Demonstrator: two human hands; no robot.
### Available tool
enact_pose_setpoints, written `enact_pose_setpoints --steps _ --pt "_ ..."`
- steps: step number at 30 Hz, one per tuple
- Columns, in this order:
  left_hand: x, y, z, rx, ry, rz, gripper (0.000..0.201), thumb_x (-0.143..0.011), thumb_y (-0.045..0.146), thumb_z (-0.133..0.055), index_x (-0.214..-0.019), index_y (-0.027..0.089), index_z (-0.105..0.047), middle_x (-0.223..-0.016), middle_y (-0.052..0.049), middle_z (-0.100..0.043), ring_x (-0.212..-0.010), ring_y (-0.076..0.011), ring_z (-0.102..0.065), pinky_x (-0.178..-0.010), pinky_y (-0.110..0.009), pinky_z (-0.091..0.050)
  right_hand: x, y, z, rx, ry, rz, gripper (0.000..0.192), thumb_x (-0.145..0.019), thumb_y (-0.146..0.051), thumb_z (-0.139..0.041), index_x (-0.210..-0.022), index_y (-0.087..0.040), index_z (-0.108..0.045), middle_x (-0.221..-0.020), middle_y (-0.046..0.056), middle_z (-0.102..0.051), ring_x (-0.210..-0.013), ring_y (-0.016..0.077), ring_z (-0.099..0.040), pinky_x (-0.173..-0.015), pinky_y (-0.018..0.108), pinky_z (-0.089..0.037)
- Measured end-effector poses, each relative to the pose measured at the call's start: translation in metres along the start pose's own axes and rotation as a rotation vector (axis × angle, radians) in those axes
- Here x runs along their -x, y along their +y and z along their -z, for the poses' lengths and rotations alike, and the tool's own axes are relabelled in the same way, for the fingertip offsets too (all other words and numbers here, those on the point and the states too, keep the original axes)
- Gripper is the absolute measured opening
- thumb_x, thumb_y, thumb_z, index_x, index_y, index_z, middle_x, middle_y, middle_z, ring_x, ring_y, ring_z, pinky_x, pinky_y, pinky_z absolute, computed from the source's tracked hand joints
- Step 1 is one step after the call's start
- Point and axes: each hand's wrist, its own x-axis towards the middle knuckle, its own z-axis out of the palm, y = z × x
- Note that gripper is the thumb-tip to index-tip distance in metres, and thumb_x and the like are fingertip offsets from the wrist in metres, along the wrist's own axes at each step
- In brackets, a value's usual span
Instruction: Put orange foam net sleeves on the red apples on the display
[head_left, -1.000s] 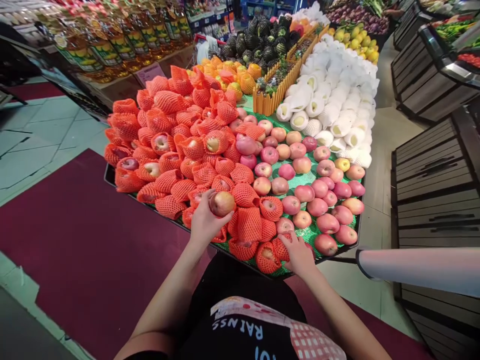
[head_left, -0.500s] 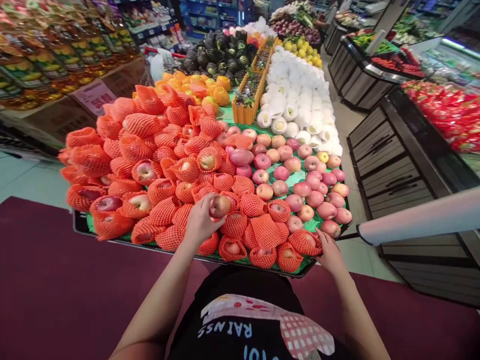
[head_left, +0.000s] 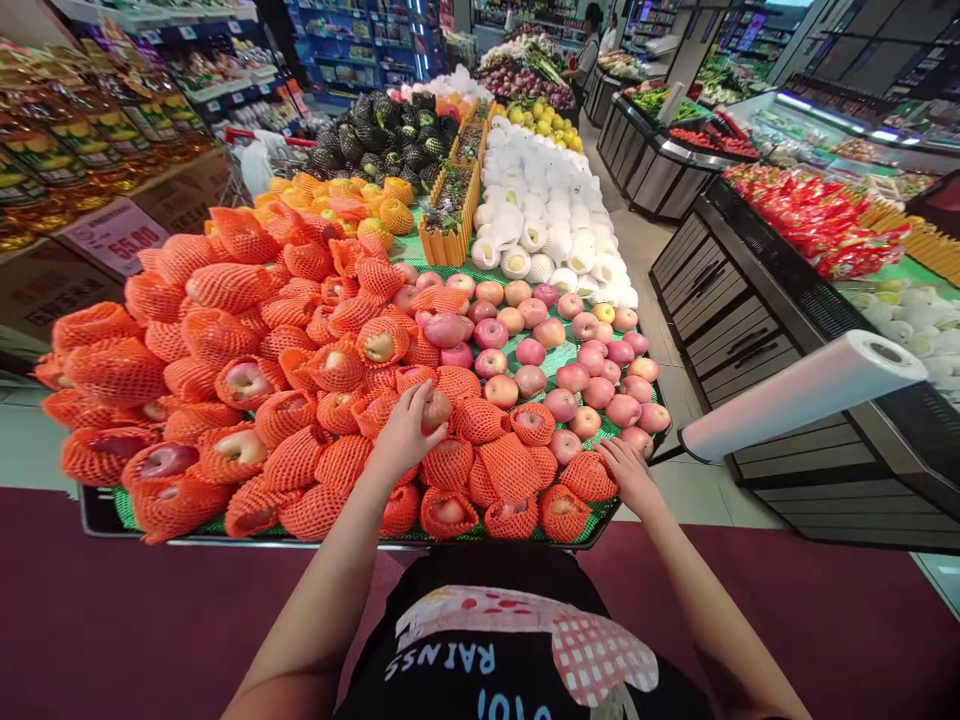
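At the near edge of a supermarket fruit stand (head_left: 97, 515), seen from the head camera, the left hand (head_left: 403, 437) is closed around a bare apple (head_left: 436, 409), fingers curled over its near side, and holds it just above the orange foam net sleeves (head_left: 225, 345) heaped on the left half of the display. The right hand (head_left: 628, 474) rests palm down, fingers spread and gripping nothing, on a netted apple (head_left: 589, 478) at the front right corner, just beside the loose unwrapped apples (head_left: 577, 375). Behind these lie fruit in white foam wraps (head_left: 551, 215), netted oranges (head_left: 375, 200) and dark pineapples (head_left: 390, 130). A roll of plastic bags (head_left: 802, 392) juts out at right.

The held apple is judged firm, smooth and moderately heavy, somewhat slippery and liable to bruise if squeezed or dropped; a cupping grasp around its widest girth suits it best. The net sleeves appear light, soft and stretchy.
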Motion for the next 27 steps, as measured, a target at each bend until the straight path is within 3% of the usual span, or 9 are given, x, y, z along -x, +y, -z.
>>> enact_pose_setpoints --steps 2,5,9,14,21,27 --pt "0.001 0.001 -0.003 0.013 0.012 0.004 0.070 -0.088 0.031 -0.065 -0.150 0.018 -0.038 -0.146 -0.018 -0.049 -0.136 -0.0341 -0.052 -0.116 -0.055 -0.042 0.002 -0.010 0.000 -0.009 0.008 0.051 0.076 -0.082 0.002 -0.041 -0.155 -0.019 -0.039 -0.156 0.011 -0.051 -0.149 0.0258 -0.036 -0.121 0.052 -0.031" --pt "0.004 0.006 -0.004 0.019 0.034 0.010 0.069 -0.088 0.029 -0.064 -0.150 0.019 -0.037 -0.146 -0.018 -0.048 -0.138 -0.0343 -0.050 -0.116 -0.056 -0.041 0.005 -0.026 0.003 -0.103 -0.049 0.154 0.083 -0.078 -0.005 -0.054 -0.157 -0.021 -0.034 -0.157 0.013 -0.048 -0.147 0.0282 -0.040 -0.118 0.052 -0.037" --pt "0.010 0.012 -0.007 0.005 0.058 0.020 0.071 -0.087 0.027 -0.064 -0.151 0.021 -0.035 -0.147 -0.018 -0.045 -0.140 -0.0346 -0.048 -0.117 -0.056 -0.040 0.000 -0.038 0.013 -0.182 -0.162 0.178 0.078 -0.070 -0.004 -0.063 -0.144 -0.022 -0.051 -0.146 0.013 -0.054 -0.135 0.0303 -0.049 -0.110 0.048 -0.043" --pt "0.017 0.022 -0.024 -0.067 0.065 0.014 0.073 -0.086 0.025 -0.066 -0.152 0.022 -0.035 -0.147 -0.018 -0.041 -0.141 -0.0368 -0.044 -0.115 -0.057 -0.041 -0.014 -0.053 0.022 0.058 -0.272 0.139 0.073 -0.065 -0.001 -0.070 -0.133 -0.024 -0.061 -0.138 0.012 -0.058 -0.119 0.0303 -0.054 -0.099 0.043 -0.046" --pt "0.015 0.034 -0.036 -0.122 0.107 0.050 0.061 -0.089 0.019 -0.062 -0.147 0.023 -0.044 -0.145 -0.018 -0.047 -0.137 -0.0373 -0.045 -0.114 -0.058 -0.041 -0.018 -0.088 0.000 0.326 -0.170 -0.026 0.035 -0.090 -0.009 -0.054 -0.114 -0.028 -0.071 -0.127 0.016 -0.063 -0.106 0.0318 -0.057 -0.085 0.045 -0.047" --pt "0.027 0.035 -0.035 0.143 0.151 0.054 0.081 -0.091 0.038 -0.069 -0.157 0.023 -0.026 -0.149 -0.019 -0.048 -0.139 -0.0335 -0.049 -0.114 -0.052 -0.044 -0.025 -0.097 -0.022 0.419 -0.113 -0.110 0.033 -0.094 -0.011 -0.047 -0.107 -0.026 -0.074 -0.115 0.019 -0.066 -0.100 0.0341 -0.059 -0.074 0.048 -0.049"
